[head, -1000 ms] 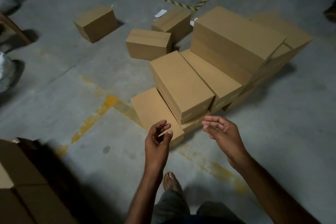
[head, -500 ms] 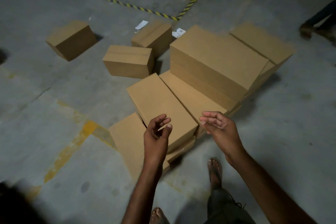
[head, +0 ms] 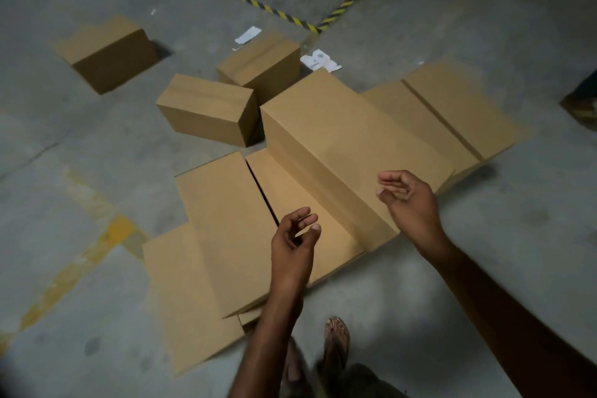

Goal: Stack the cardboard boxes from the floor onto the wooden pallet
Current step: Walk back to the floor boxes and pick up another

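Hovering half-curled and empty, the left hand point(head: 295, 236) and right hand point(head: 407, 195) are hanging over the stacked boxes point(head: 339, 136) — three boxes point(head: 206, 108) are waiting on the floor point(head: 97, 145), risking a stumble.

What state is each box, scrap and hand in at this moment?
left hand: empty, fingers loosely curled, above the stack.
right hand: empty, fingers curled, above the stack.
tall box: closed, highest on the stack.
far-left box: closed, alone on the floor.
near loose box: closed, on the floor beside the stack.
taped box: closed, taped, behind it.
paper scraps: lying loose on the floor.
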`<action>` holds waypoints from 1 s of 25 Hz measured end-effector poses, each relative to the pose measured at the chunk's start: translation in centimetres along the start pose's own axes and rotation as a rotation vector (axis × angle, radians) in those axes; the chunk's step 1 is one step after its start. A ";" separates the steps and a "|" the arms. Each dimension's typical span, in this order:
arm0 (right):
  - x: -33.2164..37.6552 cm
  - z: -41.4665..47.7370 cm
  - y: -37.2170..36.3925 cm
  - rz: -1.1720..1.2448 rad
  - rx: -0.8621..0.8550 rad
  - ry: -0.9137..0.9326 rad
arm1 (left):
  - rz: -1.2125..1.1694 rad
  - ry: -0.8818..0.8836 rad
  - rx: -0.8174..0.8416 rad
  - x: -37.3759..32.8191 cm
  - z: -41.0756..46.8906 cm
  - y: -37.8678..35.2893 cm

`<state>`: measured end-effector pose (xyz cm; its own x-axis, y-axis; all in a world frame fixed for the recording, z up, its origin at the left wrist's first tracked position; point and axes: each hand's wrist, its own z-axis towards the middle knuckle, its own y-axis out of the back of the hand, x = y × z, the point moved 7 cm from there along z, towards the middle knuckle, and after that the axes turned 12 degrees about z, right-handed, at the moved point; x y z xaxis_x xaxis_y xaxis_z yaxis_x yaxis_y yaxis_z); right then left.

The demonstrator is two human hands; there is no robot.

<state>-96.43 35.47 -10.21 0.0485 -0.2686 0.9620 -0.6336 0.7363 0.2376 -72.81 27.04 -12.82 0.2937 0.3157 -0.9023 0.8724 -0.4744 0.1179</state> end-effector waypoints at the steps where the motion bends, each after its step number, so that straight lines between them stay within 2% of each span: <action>1: 0.0 1.3 0.2 -0.035 -0.006 0.021 | 0.009 0.006 0.013 -0.1 0.8 -1.0; 5: -1.2 5.2 1.7 -0.179 -0.033 0.039 | 0.081 0.041 0.038 0.0 4.6 -4.6; 10: -4.6 13.0 4.5 -0.527 0.016 0.030 | 0.204 0.118 0.023 0.5 8.9 -10.1; 14: -7.4 20.5 5.0 -0.718 0.115 -0.036 | 0.308 0.029 -0.111 -0.5 13.8 -14.0; 17: -9.7 23.4 4.6 -0.728 0.216 -0.110 | 0.509 -0.024 -0.141 0.3 16.4 -15.8; 19: -10.4 24.1 5.0 -0.703 0.222 -0.082 | 0.567 -0.022 -0.143 1.1 16.8 -16.5; 25: -8.7 22.3 6.5 -0.342 0.244 -0.032 | 0.604 0.036 -0.252 3.1 14.2 -11.8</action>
<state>-118.16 28.77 -20.04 0.2668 -0.4938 0.8276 -0.7497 0.4332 0.5002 -87.73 21.98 -22.92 0.7698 0.0829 -0.6328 0.6132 -0.3711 0.6973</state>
